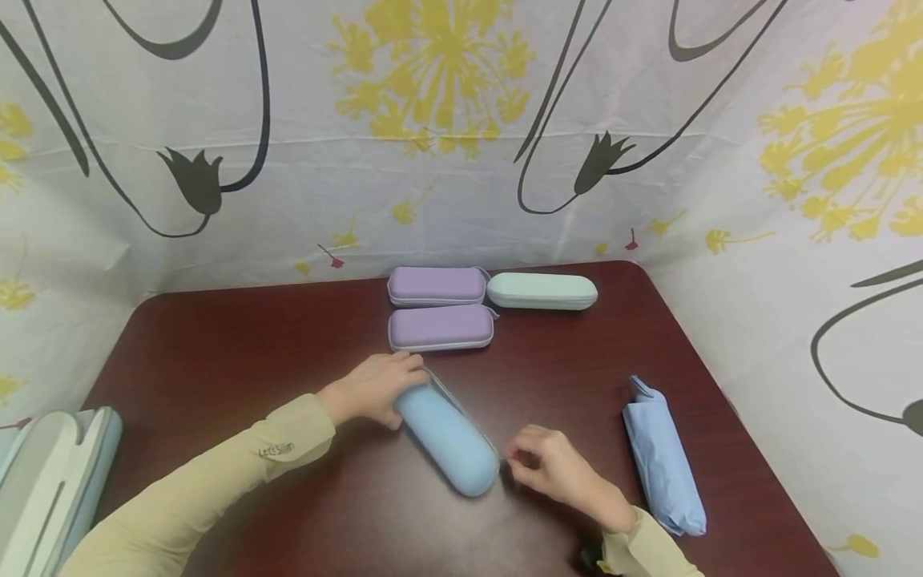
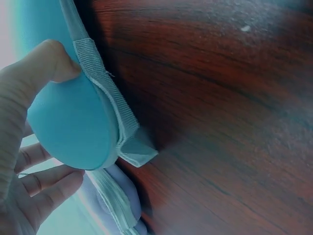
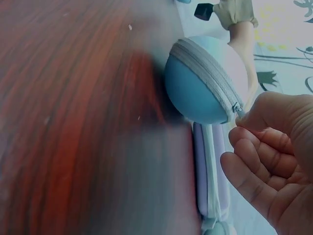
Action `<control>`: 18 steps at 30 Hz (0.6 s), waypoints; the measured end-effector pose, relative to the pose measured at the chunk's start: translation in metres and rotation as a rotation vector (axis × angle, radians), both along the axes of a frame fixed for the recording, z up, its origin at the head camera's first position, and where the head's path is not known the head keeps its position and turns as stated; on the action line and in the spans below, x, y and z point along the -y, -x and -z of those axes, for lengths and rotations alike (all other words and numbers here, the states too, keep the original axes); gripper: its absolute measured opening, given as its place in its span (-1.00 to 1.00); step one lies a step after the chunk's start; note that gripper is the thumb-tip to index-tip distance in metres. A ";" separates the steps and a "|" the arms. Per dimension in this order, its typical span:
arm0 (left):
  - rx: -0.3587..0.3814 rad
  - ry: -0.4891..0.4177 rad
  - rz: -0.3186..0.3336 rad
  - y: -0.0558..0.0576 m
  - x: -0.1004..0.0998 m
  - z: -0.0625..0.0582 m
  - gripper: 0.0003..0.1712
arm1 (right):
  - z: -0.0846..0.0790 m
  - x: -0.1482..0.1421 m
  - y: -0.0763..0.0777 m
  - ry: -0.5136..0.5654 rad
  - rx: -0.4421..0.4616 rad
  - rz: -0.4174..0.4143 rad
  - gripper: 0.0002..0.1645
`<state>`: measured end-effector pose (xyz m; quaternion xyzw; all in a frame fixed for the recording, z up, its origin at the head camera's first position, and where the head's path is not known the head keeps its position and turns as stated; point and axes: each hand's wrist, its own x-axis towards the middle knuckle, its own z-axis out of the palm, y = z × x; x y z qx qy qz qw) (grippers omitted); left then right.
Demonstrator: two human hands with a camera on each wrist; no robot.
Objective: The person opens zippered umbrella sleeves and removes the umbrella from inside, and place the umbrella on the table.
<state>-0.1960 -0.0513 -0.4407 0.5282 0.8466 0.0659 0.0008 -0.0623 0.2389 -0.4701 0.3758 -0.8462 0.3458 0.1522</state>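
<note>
A light blue zippered glasses case (image 1: 449, 442) lies slanted on the dark wooden table (image 1: 288, 513). My left hand (image 1: 378, 388) grips its far end; in the left wrist view the thumb (image 2: 57, 63) presses on the lid, near a fabric loop (image 2: 139, 149). At the near end, my right hand (image 1: 554, 466) pinches the small zipper pull (image 3: 239, 112) between thumb and forefinger. The grey zipper (image 3: 208, 73) runs around the rounded end and looks closed there. The other right fingers are loosely curled, apart from the case.
Two purple cases (image 1: 437, 286) and a mint green case (image 1: 542, 291) sit at the back. A folded light blue umbrella in its sleeve (image 1: 663, 461) lies at the right. A pale green and white object (image 1: 58, 489) stands at the left edge. Patterned cloth (image 1: 447, 216) hangs behind.
</note>
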 end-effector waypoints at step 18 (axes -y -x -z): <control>0.082 0.025 -0.150 0.000 -0.005 0.001 -0.28 | 0.012 -0.015 -0.006 -0.001 0.004 0.136 -0.72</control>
